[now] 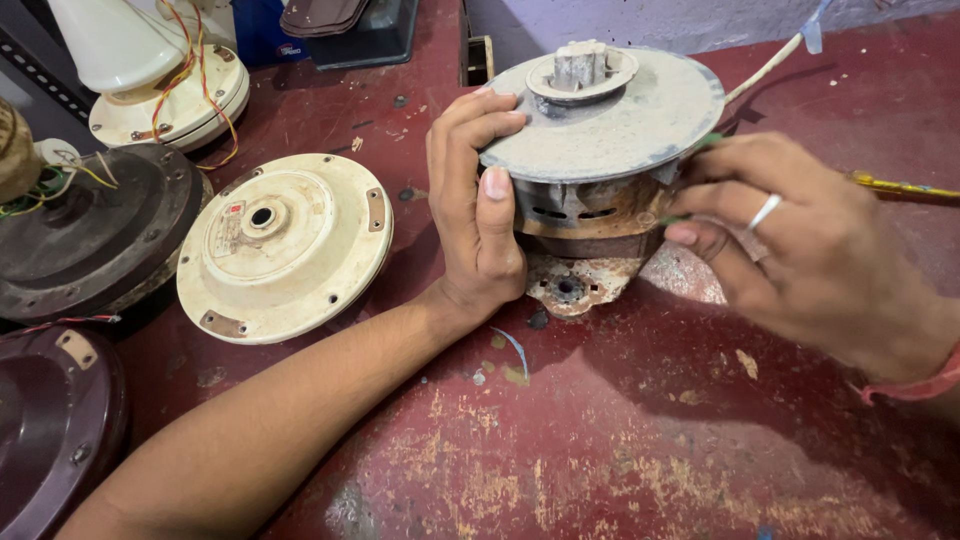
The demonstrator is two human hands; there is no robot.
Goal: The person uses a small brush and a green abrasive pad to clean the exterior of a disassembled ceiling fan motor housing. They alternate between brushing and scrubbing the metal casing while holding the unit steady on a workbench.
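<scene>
Setting: small repair workshop for ceiling fans and electric motors. Evidence: worn dark-red workbench [560,450], paint scraped and chipped; dusty, rusted electric motor [600,150] standing on it; cream ceiling-fan motor housing [285,245] lying flat beside; dark fan housing [90,235] with exposed windings at left; maroon fan cover [50,420] at lower left; white fan body [165,85] trailing loose red and yellow wires.

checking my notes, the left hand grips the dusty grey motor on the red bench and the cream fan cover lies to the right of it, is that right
Not quite. The head view shows the cream fan cover lying to the left of the dusty grey motor, not the right. The rest holds: the left hand grips the motor on the red bench.
</scene>
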